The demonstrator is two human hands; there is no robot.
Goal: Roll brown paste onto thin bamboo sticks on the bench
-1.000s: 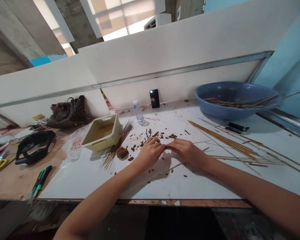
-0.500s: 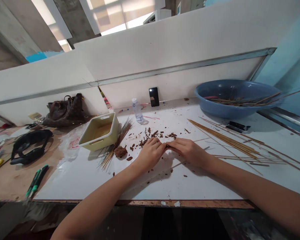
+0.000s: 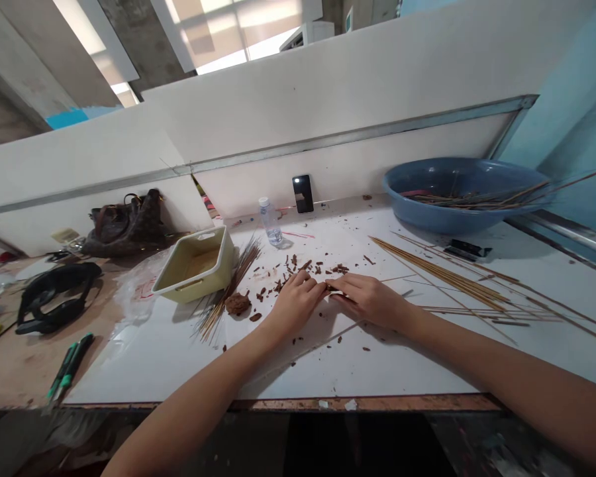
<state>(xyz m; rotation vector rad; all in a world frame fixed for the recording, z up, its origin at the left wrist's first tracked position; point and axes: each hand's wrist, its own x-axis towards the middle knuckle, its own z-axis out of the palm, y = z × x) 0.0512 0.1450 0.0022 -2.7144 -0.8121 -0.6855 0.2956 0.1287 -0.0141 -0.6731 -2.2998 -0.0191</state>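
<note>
My left hand [image 3: 299,299] and my right hand [image 3: 370,299] meet low over the white tabletop, fingertips almost touching. Both have their fingers closed on a small dark brown piece [image 3: 329,289], mostly covered by the fingers. A thin stick shows just beyond my right hand; whether it is held cannot be made out. Dark brown crumbs and fragments [image 3: 340,268] are scattered behind and around the hands. Left of my left hand lies a rough brown lump [image 3: 238,303], beside a bundle of thin sticks [image 3: 228,291].
A yellow-green tub [image 3: 193,289] and a clear bottle [image 3: 270,224] stand at left and centre. A phone [image 3: 302,193] leans on the partition. Yellowish sticks [image 3: 437,275] lie right, before a blue basin [image 3: 461,215]. Box cutters [image 3: 69,368] and a dark bag [image 3: 124,228] are far left.
The view has shifted slightly. My hands stay together in the same place, with only a small shift of the fingers around the brown piece.
</note>
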